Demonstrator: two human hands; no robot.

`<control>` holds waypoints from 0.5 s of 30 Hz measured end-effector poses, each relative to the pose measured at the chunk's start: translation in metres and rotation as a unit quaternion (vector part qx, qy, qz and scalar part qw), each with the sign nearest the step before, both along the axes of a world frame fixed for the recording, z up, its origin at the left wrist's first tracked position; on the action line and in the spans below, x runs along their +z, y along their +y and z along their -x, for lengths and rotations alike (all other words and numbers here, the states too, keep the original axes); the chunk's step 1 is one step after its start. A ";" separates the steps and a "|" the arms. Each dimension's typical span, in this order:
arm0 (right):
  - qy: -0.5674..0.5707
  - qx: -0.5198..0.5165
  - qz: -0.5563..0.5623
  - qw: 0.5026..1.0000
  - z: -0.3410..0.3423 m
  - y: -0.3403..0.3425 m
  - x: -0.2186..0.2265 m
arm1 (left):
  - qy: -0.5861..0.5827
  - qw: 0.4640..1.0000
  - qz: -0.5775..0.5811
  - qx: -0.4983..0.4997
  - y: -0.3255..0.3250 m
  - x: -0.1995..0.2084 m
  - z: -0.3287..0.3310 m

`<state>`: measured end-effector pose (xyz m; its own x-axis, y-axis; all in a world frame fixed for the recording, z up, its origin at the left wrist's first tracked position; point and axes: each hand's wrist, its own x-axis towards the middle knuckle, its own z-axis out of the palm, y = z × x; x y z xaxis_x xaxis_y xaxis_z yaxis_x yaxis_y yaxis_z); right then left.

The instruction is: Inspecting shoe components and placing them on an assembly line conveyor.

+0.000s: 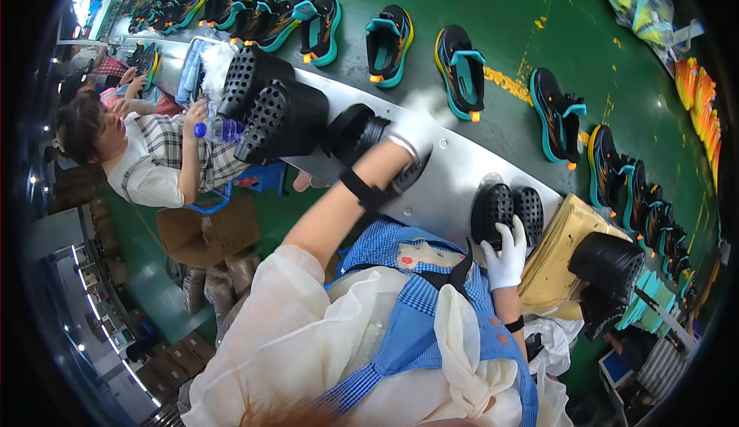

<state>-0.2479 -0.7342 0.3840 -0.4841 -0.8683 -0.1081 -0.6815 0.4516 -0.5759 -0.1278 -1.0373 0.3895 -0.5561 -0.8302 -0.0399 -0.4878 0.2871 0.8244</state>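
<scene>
My left hand [419, 128], in a white glove, reaches across the metal worktop [441, 188] to the edge of the green conveyor. Motion smears its fingers. Under and beside that wrist lies a black shoe-shaped piece [356, 131], partly hidden by my forearm. A black sneaker with teal and orange trim [463, 73] stands on the belt just beyond the fingers. My right hand [506, 254], also gloved, has its fingers apart, touching the near end of a black shoe-shaped piece dotted with holes [493, 210]. A similar piece [528, 210] stands close beside it.
More sneakers [554, 115] line the green conveyor [508, 11]. At left stand large black perforated pieces [289, 115], a bottle with a purple cap [222, 130] and a seated co-worker [146, 150]. Tan sheets [566, 254] and another black piece [608, 265] lie at right.
</scene>
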 end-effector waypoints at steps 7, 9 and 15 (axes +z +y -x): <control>0.005 -0.057 -0.001 0.998 -0.007 -0.007 0.022 | -0.360 0.872 0.105 0.316 -0.221 -0.022 -0.103; 0.001 -0.076 -0.018 0.997 -0.011 -0.006 0.023 | -0.444 0.870 -0.002 0.213 -0.234 -0.027 -0.105; -0.024 -0.081 -0.058 0.995 -0.016 0.002 0.001 | -0.384 0.917 0.072 0.084 -0.194 -0.042 -0.040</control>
<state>-0.2316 -0.7318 0.3851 -0.6080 -0.7598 -0.2305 -0.5670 0.6187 -0.5439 -0.0878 -1.2310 0.3471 -0.2730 -0.9292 -0.2490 -0.9559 0.2330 0.1787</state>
